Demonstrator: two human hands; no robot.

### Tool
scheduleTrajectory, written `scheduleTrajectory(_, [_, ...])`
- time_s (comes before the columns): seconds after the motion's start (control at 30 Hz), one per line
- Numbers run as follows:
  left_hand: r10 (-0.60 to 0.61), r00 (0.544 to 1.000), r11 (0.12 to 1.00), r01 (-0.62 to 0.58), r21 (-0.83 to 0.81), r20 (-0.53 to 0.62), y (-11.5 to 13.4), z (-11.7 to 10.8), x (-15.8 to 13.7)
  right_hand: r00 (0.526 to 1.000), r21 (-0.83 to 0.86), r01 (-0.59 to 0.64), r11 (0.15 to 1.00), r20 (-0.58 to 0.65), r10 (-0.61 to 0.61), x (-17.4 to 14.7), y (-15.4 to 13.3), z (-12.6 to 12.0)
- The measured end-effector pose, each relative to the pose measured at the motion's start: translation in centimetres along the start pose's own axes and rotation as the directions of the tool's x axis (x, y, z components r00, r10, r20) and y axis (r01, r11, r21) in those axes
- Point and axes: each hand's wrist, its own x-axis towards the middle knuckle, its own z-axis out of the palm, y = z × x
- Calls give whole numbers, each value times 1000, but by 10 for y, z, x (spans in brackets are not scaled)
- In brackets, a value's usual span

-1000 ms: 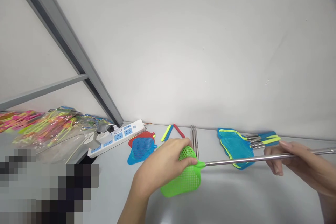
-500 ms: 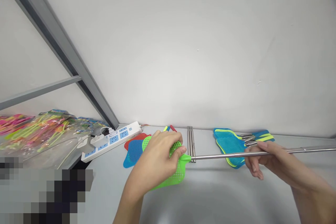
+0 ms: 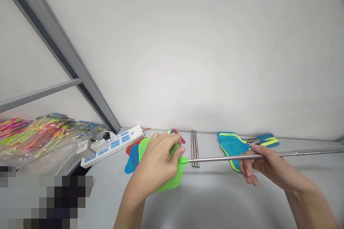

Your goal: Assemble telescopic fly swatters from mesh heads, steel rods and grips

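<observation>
My left hand [image 3: 162,161] is closed on the green perforated head of a fly swatter [image 3: 176,180], near the neck where the metal rod starts. The long silver rod [image 3: 212,159] runs rightward across the view. My right hand [image 3: 262,162] grips this rod between thumb and fingers, its lower fingers curled loosely beneath. Behind the left hand lie a blue swatter head [image 3: 131,162] and a red swatter head [image 3: 131,149], partly covered. Several loose metal rods [image 3: 194,148] lie side by side between my hands. Beyond the right hand rest blue swatters with yellow edging [image 3: 232,146], partly hidden.
A white power strip [image 3: 111,147] with plugs and cables lies at the left on the grey table [image 3: 215,200]. Bagged colourful items [image 3: 40,132] are piled farther left. A red handle [image 3: 178,136] lies near the wall. A grey metal frame [image 3: 67,57] stands at the left.
Both hands and the green swatter have shifted slightly left. The right hand has slid a little along the rod toward the left hand. The swatter stays held in both hands.
</observation>
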Motion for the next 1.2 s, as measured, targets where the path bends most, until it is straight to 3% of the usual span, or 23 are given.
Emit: scheduleTrajectory(1.2, [-11, 997, 1000, 13, 24, -79, 13, 8, -3, 989, 15, 77, 997, 124, -78, 8, 2, 28])
